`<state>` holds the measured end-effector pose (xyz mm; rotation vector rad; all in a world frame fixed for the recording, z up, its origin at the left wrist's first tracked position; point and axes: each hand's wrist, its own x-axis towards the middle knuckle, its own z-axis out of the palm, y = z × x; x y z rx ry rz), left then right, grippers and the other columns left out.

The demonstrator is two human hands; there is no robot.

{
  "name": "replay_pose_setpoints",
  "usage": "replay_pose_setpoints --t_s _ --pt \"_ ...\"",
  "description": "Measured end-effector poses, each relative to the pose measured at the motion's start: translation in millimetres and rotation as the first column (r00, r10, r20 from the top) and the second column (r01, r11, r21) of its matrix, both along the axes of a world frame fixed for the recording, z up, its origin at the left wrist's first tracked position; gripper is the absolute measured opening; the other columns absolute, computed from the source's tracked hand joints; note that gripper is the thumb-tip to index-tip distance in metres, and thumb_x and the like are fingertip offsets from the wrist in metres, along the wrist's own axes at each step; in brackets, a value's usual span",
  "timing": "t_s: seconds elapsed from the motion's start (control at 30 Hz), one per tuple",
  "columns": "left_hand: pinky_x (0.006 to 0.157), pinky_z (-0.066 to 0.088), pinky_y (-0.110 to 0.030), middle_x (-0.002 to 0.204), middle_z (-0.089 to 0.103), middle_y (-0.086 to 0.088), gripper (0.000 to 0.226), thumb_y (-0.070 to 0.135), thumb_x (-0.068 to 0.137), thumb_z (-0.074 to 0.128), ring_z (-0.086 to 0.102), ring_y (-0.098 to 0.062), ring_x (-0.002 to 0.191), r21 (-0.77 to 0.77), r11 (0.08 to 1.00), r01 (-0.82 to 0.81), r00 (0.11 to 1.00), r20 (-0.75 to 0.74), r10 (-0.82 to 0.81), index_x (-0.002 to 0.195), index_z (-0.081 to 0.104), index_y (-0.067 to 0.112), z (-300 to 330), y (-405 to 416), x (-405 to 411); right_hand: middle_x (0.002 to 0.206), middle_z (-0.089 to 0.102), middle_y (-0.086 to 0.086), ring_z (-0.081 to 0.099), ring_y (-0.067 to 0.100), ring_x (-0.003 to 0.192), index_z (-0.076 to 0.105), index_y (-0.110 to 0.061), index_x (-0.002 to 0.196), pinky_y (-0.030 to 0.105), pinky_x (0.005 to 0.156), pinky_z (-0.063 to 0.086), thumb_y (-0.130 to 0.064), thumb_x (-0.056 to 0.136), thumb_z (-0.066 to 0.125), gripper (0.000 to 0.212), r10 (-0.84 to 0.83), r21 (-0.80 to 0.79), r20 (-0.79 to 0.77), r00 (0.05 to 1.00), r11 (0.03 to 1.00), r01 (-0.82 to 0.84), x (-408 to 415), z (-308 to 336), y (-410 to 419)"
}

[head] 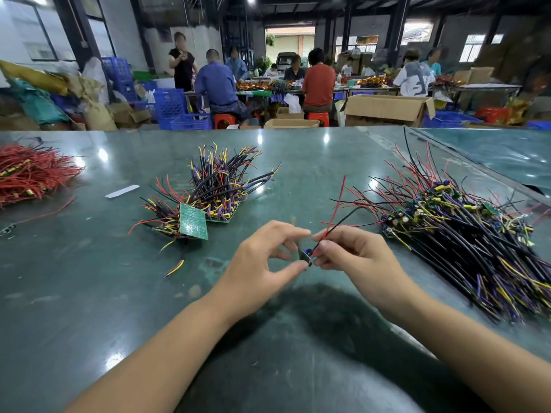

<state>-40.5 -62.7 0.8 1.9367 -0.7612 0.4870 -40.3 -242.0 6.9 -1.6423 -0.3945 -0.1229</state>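
Note:
A small green circuit board (304, 254) with a blue part hangs above the table centre, pinched between thumb and forefinger of my left hand (262, 263). My right hand (351, 251) pinches the red and black wires (335, 222) that rise from that board, right at its edge. Both hands meet over the green table (89, 278).
A green panel of boards bristling with wires (214, 189) lies ahead left. A large heap of wired boards (465, 231) fills the right side. Red wires (29, 174) pile at far left, with a white strip (122, 191) nearby. People work at benches beyond the table's far edge.

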Motion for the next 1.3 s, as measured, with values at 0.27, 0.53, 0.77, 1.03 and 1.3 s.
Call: replay_pose_setpoints --t_s 0.27,0.53,0.77,1.03,1.3 --pt "0.051 0.039 -0.023 0.053 0.055 0.002 0.036 0.042 0.089 0.054 0.047 -0.008 0.048 0.077 0.969 -0.237 0.952 -0.181 0.247 0.063 0.065 0.019 -0.7 3.9 4.7 0.07 0.063 0.005 0.06 0.031 0.069 0.06 -0.017 0.078 0.041 0.066 0.047 -0.005 0.083 0.056 0.014 -0.088 -0.074 0.209 0.974 0.992 0.106 -3.4 -0.4 -0.5" --pt "0.045 0.048 -0.021 0.075 0.071 -0.015 0.053 0.046 0.097 0.038 0.058 -0.014 0.047 -0.215 0.953 -0.213 0.587 -0.808 -0.051 0.084 0.066 0.003 15.8 -1.2 2.1 0.069 0.059 -0.004 0.055 0.008 0.066 0.057 -0.018 0.069 0.02 0.066 0.047 -0.014 0.069 0.05 0.008 0.017 0.034 0.337 0.941 0.999 -0.03 -12.1 13.0 -5.2" --pt "0.058 0.053 -0.016 0.085 0.07 -0.006 0.035 0.019 0.073 0.068 0.064 -0.008 0.065 -0.641 0.767 -0.028 0.461 -0.69 -0.559 0.105 0.061 0.006 24.1 2.5 -9.0 0.067 0.054 0.002 0.05 0.013 0.062 0.06 -0.024 0.063 0.019 0.063 0.043 0.012 0.067 0.04 0.041 0.151 0.254 0.228 0.962 0.945 -0.208 -14.7 16.6 4.9" --pt "0.06 0.053 -0.019 0.063 0.067 -0.002 0.023 -0.006 0.076 0.07 0.063 -0.012 0.06 -0.531 0.815 -0.23 0.878 -0.475 -0.062 0.068 0.059 0.013 17.3 -4.4 -2.6 0.098 0.063 0.014 0.067 0.016 0.073 0.058 -0.006 0.11 0.027 0.076 0.054 -0.016 0.092 0.055 0.021 0.03 0.285 -0.315 0.949 0.956 0.064 -4.4 6.4 7.2" --pt "0.089 0.05 -0.02 0.097 0.069 0.005 0.028 -0.003 0.076 0.069 0.065 -0.004 0.095 -0.017 0.999 -0.045 0.986 -0.159 0.041 0.092 0.072 0.02 4.3 -7.1 -7.7 0.105 0.071 0.003 0.063 0.019 0.087 0.071 -0.013 0.101 0.029 0.085 0.053 -0.026 0.093 0.05 0.026 0.262 0.31 -0.342 0.903 0.938 -0.155 -10.6 4.2 14.1"
